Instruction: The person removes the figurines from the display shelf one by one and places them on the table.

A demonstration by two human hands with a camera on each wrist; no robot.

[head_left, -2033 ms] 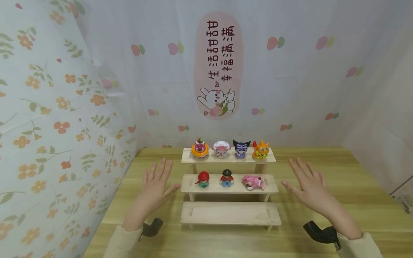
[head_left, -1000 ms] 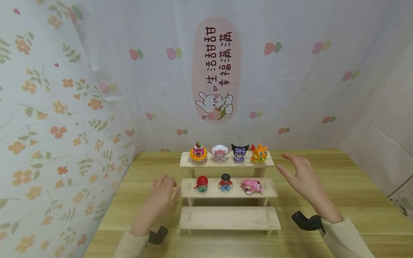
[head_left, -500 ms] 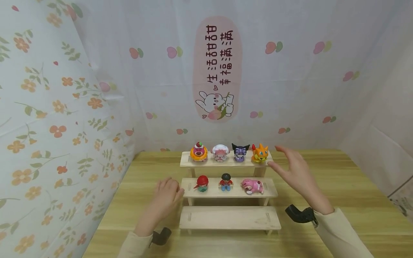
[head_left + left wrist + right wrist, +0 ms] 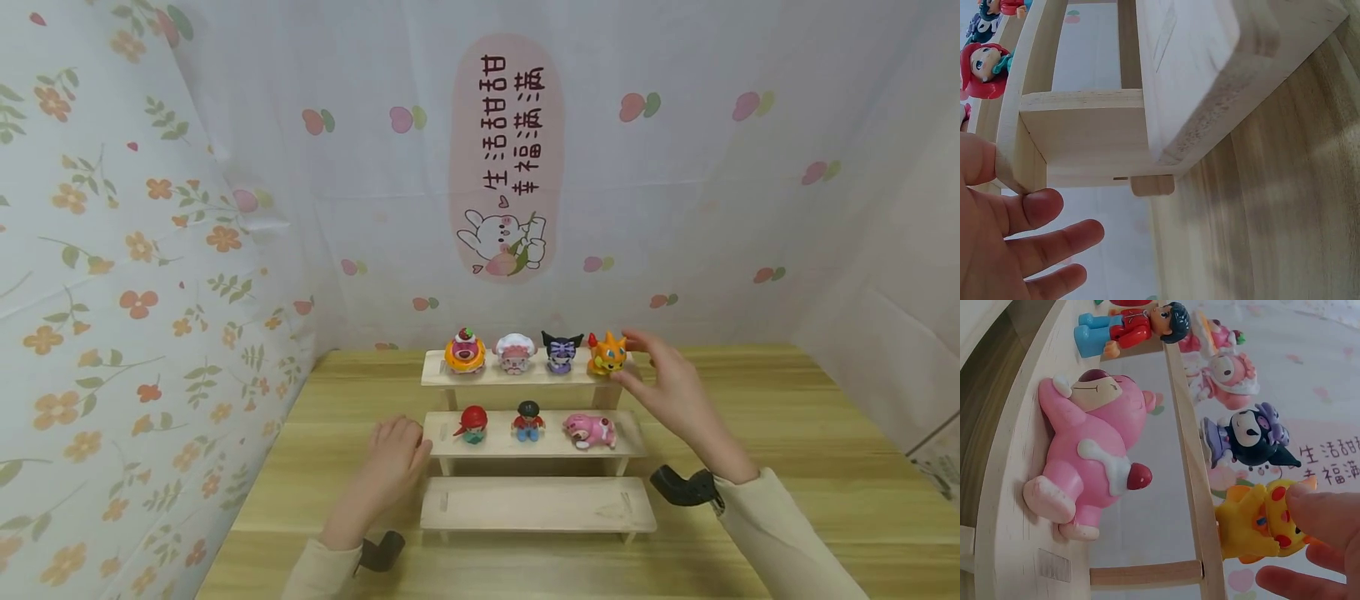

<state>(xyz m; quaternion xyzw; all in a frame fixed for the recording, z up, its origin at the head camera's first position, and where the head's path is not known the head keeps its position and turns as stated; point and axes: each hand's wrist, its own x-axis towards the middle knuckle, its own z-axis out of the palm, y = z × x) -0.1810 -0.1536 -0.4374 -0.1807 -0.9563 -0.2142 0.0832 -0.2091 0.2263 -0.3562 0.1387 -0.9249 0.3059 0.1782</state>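
A three-tier wooden display stand [image 4: 536,503] carries small toy figures on its upper two tiers. My left hand [image 4: 388,460] is at the left end of the middle tier; in the left wrist view its thumb and index finger pinch that tier's corner [image 4: 1021,164]. My right hand [image 4: 671,387] is at the top tier's right end. Its thumb and index finger pinch the orange-and-yellow toy figure [image 4: 608,357], which still stands on the tier. In the right wrist view the thumb [image 4: 1319,509] covers part of that yellow figure's head.
A black-eared figure [image 4: 561,353], a white-hatted one [image 4: 515,354] and a bear in an orange ring [image 4: 465,352] share the top tier. Below sit a red-haired figure [image 4: 472,424], a boy figure [image 4: 528,422] and a pink bear [image 4: 590,431]. Printed cloth [image 4: 375,192] hangs behind.
From a spread, flat pose, my right hand has moved left to the orange figure and taken hold of it. My left hand has moved right and down onto the middle tier's end.
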